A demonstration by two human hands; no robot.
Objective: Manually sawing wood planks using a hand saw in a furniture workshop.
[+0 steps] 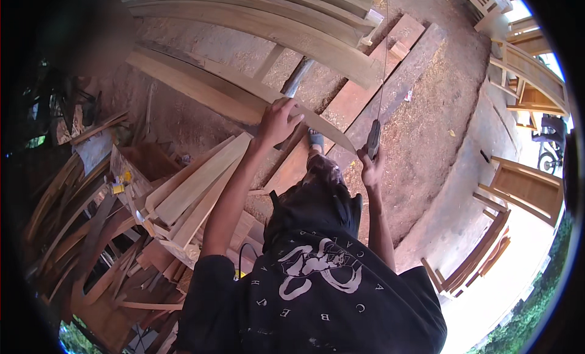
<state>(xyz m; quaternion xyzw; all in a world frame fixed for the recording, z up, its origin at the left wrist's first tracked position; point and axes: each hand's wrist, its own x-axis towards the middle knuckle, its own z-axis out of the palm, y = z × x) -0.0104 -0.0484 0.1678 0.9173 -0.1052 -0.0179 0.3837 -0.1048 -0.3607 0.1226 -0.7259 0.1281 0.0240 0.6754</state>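
Observation:
A long pale wooden board [326, 127] with a curved edge tapers to a point just short of my right hand. My left hand [279, 121] grips this board, its fingers bent over the wood. To the right, my right hand [369, 166] is closed round the dark grey grip of a tool [373, 139]. A long thin line runs from the tool to the top of the view; whether it is a string or a blade seen edge-on, I cannot tell. Below the board's pointed end shows my foot in a sandal [315, 138].
Several long curved timbers [256, 28] lie across the top. Reddish planks [350, 104] rest on the dirt floor, with wood shavings [420, 98] around. Cut boards [195, 192] and offcuts are heaped at left. Wooden furniture frames [527, 186] stand at right, near a wheel [547, 163].

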